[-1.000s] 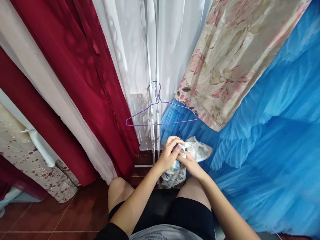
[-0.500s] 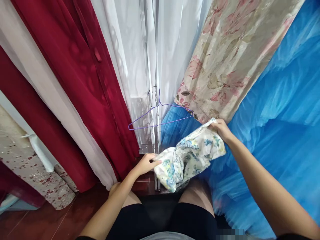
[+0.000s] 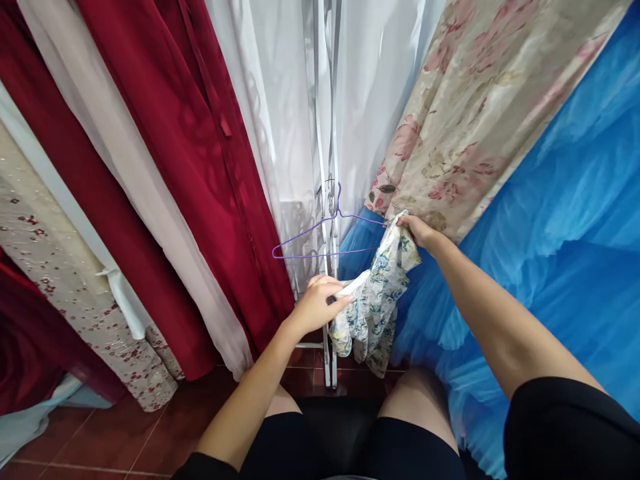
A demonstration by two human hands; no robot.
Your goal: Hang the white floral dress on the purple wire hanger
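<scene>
raised since before, right hand [image 3: 417, 230] and left hand [image 3: 317, 305] both grip floral cloth [image 3: 373, 300]; no writing readable.

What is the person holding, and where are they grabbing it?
Both hands hold the floral cloth. The right hand pinches its top edge beside the purple hanger, and the left hand grips a lower edge.
</scene>
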